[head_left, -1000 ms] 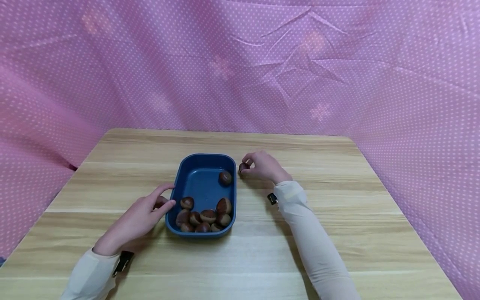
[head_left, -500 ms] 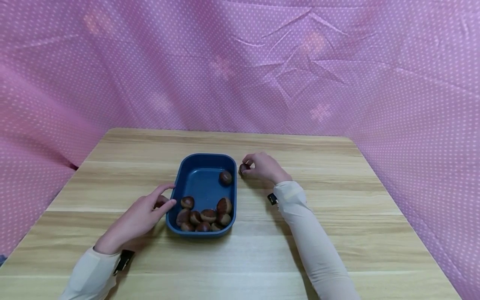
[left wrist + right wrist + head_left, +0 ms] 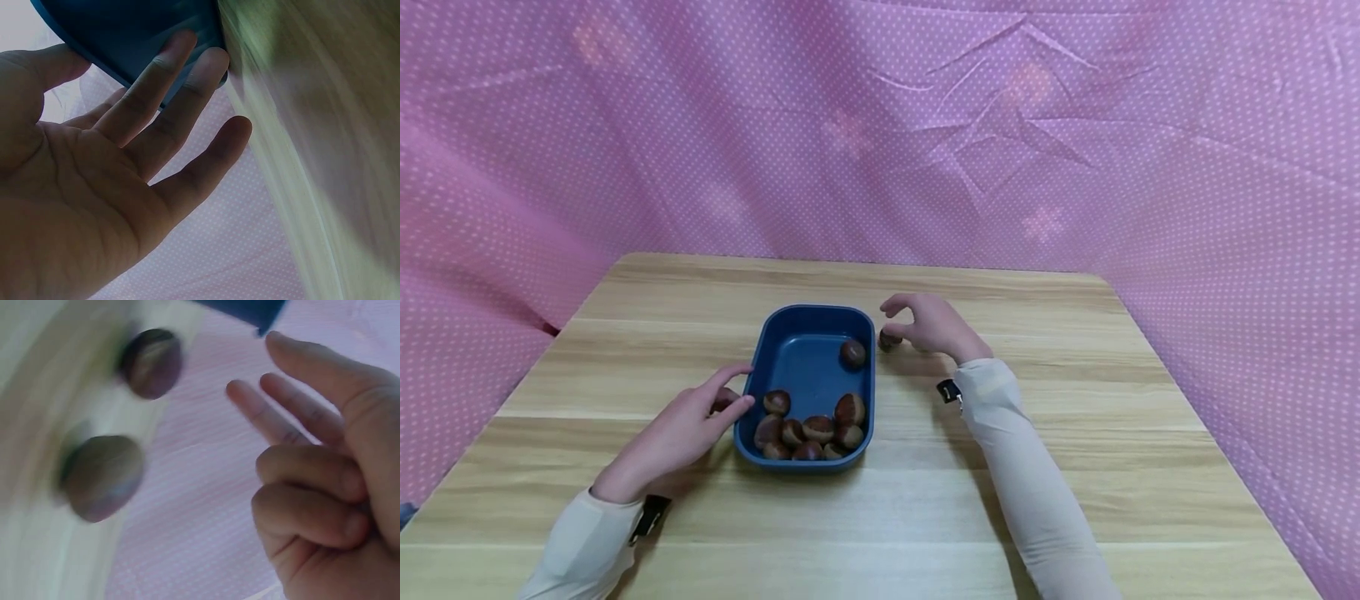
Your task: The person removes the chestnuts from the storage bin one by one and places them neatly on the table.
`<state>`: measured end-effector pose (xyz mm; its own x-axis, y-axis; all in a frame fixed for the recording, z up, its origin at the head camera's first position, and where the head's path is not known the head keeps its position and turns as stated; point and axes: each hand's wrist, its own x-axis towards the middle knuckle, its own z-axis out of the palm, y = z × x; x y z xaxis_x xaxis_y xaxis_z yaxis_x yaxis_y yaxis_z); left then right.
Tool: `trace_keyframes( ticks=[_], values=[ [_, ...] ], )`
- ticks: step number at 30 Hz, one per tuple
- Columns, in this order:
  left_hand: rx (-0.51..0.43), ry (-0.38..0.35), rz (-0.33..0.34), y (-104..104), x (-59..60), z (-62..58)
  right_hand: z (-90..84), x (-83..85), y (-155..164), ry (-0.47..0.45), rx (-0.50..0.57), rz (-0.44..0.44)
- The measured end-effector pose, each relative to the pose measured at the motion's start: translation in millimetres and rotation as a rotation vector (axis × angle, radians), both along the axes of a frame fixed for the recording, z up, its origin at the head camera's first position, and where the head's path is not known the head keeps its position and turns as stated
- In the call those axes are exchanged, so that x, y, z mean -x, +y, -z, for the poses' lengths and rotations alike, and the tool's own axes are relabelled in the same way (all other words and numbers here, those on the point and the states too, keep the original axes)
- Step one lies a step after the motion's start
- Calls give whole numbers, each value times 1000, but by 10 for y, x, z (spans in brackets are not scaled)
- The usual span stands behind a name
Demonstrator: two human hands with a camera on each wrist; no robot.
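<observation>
A blue rectangular box (image 3: pixel 805 467) holds several glossy brown chestnuts (image 3: pixel 817 428), most of them grouped at its near end. My left hand (image 3: pixel 681 433) rests its thumb and fingertips against the box's left side. In the left wrist view that hand (image 3: pixel 119 169) has its fingers loosely spread along the outer wall. Just past the box's right rim a loose chestnut (image 3: pixel 891 339) lies on the table, partly covered by my right hand (image 3: pixel 934 323). The right wrist view shows two loose chestnuts on the table, an upper chestnut (image 3: pixel 152 364) and a lower chestnut (image 3: pixel 105 477), apart from the hand's extended fingers.
The wooden table (image 3: pixel 1037 500) extends on every side of the box. A pink dotted cloth (image 3: pixel 880 150) hangs behind it and along both sides. One chestnut (image 3: pixel 852 354) sits alone by the box's right inner wall.
My right thumb and fingers, earlier around the loose chestnut, have spread and lifted off it; the chestnut stays on the table. My left hand keeps its place at the box.
</observation>
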<state>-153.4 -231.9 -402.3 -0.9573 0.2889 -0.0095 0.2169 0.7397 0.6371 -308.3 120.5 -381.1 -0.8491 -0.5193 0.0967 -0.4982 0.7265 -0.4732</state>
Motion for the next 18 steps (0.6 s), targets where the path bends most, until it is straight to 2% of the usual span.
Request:
trace_keyframes(
  ticks=[5, 8, 12, 18],
  values=[
    [-2, 1, -1, -2, -1, 3, -127, -94, -87, -4, 99, -136],
    [-4, -5, -3, -2, -3, -4, -136, -136, -156, -33, 102, -211],
    [-3, -11, -3, -1, -12, -5, -88, -170, -259, -25, 5, -250],
    [-3, -5, -3, -6, -3, 6, -34, -214, -411, 24, -140, -236]
  ],
)
